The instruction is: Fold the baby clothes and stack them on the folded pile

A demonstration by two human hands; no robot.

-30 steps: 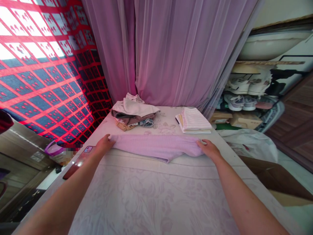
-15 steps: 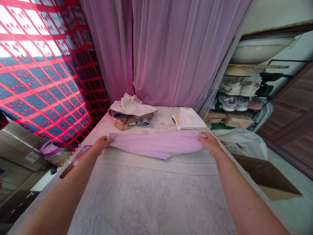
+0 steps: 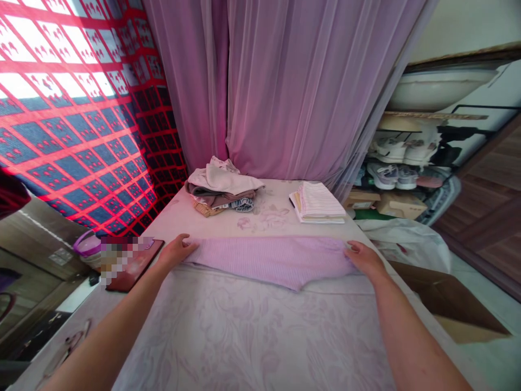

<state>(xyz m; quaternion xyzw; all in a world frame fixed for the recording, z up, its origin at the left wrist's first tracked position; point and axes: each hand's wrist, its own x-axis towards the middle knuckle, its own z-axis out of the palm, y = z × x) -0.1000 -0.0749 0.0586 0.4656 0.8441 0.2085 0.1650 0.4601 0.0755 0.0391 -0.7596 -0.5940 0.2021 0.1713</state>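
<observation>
A lilac ribbed knit garment (image 3: 268, 262) lies spread across the floral bedsheet (image 3: 244, 336), folded into a long band. My left hand (image 3: 177, 252) grips its left end, and my right hand (image 3: 364, 259) grips its right end. Beyond it, a loose pile of folded clothes (image 3: 222, 187) sits near the far edge of the bed. A neat stack of white striped cloth (image 3: 317, 203) lies to its right. Neither hand touches these.
A sheer mauve curtain (image 3: 285, 92) hangs behind the bed, and a red-and-blue patterned blanket (image 3: 69, 125) hangs at left. A dark red tablet case (image 3: 136, 265) lies on the bed's left edge. A shoe rack (image 3: 394, 163), white plastic bag (image 3: 407, 247) and cardboard box (image 3: 451, 301) stand at right.
The lilac garment has slid toward me across the sheet, carried by both hands. Its band now lies farther from the striped stack and the pile.
</observation>
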